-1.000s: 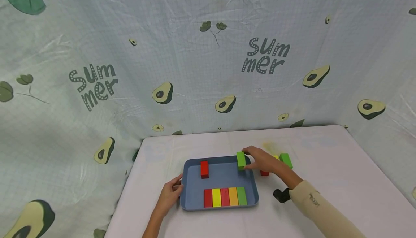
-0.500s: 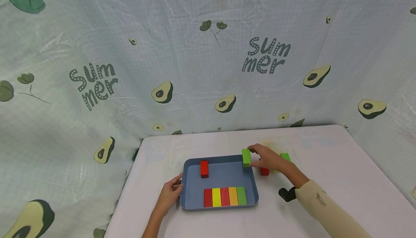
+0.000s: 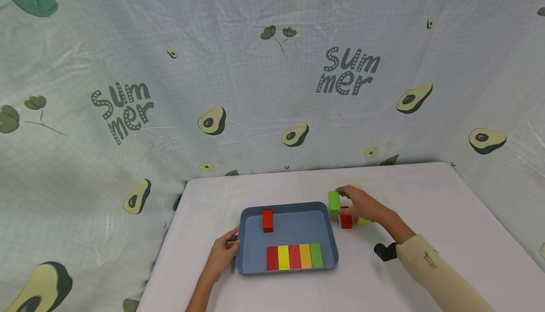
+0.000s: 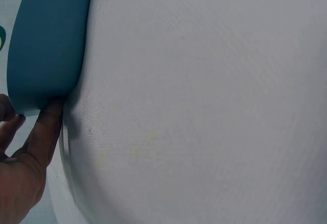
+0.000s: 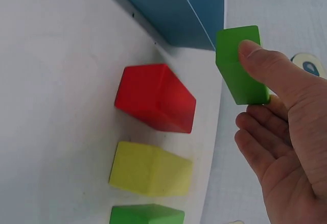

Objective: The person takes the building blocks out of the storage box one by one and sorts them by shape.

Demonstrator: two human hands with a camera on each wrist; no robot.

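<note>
Beyond the tray's right end, my right hand (image 3: pixel 362 204) pinches a green block (image 3: pixel 334 202) above the table. In the right wrist view, the thumb lies across the near face of the held green block (image 5: pixel 239 73). Fingers of my left hand (image 3: pixel 222 254) touch the left end of the blue-grey tray (image 3: pixel 251 250). The left wrist view shows them against the tray's outer wall (image 4: pixel 48 45). A red block (image 3: pixel 268 221) stands at the tray's upper left. Along its front edge runs a row with a red block, yellow block, pink-red block, orange block and green block (image 3: pixel 316 255).
Right of the tray, under my right hand, stand a red block (image 5: pixel 153 99), a yellow block (image 5: pixel 148 169) and another green block (image 5: pixel 145 215). They stand apart from each other on the white-covered table (image 3: pixel 404 193). A printed curtain (image 3: pixel 255 89) hangs behind.
My right hand has carried the green block rightward, from over the tray's upper right corner to outside the tray. My left hand has stayed at the tray's left end.
</note>
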